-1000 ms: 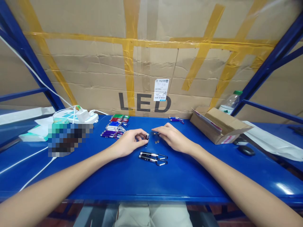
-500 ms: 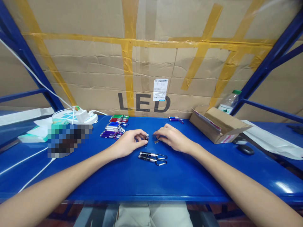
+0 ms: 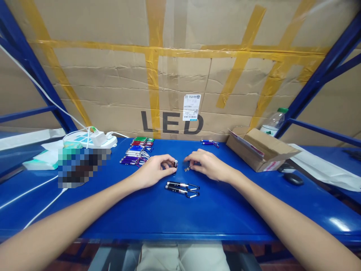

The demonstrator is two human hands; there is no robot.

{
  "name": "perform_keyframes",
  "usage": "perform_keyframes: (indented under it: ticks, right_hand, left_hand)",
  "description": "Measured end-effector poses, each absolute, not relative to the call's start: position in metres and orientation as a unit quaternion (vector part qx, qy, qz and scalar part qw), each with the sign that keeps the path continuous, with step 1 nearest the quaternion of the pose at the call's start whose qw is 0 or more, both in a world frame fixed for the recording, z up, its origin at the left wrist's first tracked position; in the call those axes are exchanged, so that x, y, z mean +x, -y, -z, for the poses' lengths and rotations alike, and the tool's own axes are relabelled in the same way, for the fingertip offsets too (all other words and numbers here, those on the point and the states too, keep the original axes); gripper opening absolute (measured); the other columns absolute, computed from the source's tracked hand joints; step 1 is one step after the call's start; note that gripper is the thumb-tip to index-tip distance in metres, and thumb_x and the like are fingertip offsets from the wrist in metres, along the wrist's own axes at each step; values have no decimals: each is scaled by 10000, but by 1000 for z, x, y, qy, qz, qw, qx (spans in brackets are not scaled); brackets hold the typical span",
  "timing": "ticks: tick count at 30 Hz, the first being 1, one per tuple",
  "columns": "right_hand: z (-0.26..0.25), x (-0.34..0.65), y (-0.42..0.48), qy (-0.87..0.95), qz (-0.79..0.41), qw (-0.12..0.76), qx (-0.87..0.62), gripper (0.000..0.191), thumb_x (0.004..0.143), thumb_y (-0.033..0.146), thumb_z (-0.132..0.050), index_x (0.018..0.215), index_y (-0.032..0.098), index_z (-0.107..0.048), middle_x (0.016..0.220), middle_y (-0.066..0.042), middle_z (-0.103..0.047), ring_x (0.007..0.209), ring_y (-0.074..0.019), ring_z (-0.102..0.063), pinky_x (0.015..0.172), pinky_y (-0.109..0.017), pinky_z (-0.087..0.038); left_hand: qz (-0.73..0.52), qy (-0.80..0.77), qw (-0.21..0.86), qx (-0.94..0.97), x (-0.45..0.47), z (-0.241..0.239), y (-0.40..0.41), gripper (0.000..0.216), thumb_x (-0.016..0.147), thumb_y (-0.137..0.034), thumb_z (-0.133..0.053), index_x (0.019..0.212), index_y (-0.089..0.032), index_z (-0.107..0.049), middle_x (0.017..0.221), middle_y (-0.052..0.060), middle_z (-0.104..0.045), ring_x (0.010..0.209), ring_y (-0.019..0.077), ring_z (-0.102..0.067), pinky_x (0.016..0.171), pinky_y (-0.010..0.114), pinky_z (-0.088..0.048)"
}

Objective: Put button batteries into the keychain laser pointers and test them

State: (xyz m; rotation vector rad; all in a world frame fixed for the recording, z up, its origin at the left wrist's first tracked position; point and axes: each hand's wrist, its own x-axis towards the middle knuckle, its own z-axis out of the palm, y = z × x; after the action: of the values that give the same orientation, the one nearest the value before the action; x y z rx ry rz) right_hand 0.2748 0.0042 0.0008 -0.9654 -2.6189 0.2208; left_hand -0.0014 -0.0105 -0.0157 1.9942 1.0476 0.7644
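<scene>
While the left hand [image 3: 155, 171] pinches a small silver cap [image 3: 175, 163], the right hand [image 3: 207, 165] bunches its fingertips over tiny metal discs [image 3: 186, 169], grip unclear, near two black keychain torches [image 3: 182, 188].

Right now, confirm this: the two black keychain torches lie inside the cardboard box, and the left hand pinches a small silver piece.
Wrong in one respect. The head view shows the two black keychain torches lying on the blue table, well clear of the cardboard box, not inside it. The left hand does pinch a small silver piece.
</scene>
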Motion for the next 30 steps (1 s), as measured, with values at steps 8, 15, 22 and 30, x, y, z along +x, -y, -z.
perform_keyframes:
  ticks: [8, 15, 22, 30]
  right_hand:
    - [-1, 273, -1, 902, -127, 166, -377, 455, 878, 35, -664, 1308, 175, -619, 1156, -86, -727, 977, -221, -669, 869, -345, -527]
    - [0, 274, -2, 895, -146, 164, -388, 449, 885, 46, -661, 1306, 193, -604, 1086, -52, -768, 848, -181, -686, 771, -300, -503]
    - [2, 272, -1, 894, -150, 168, -388, 461, 910, 59, -662, 1349, 180, -591, 1117, -63, -768, 868, -188, -694, 779, -303, -496]
    - [5, 270, 0, 899, -134, 168, -382, 476, 919, 68, -639, 1377, 181, -571, 1095, -67, -757, 940, -211, -695, 828, -323, -504]
  left_hand:
    - [-294, -409, 369, 781, -2, 15, 11, 329, 896, -438, -753, 1112, -190, -755, 944, 44, -760, 864, 202, -688, 739, 300, -520]
    - [-291, -400, 373, 785, -2, 13, 13, 300, 907, -423, -745, 1107, -201, -756, 971, 41, -760, 860, 192, -675, 732, 289, -511]
    - [-282, -399, 371, 790, -2, 11, 14, 300, 916, -419, -736, 1125, -205, -761, 973, 37, -758, 856, 190, -671, 730, 285, -502]
    - [-279, -400, 378, 787, -2, 13, 12, 329, 915, -434, -740, 1137, -191, -761, 975, 47, -764, 850, 191, -672, 729, 287, -508]
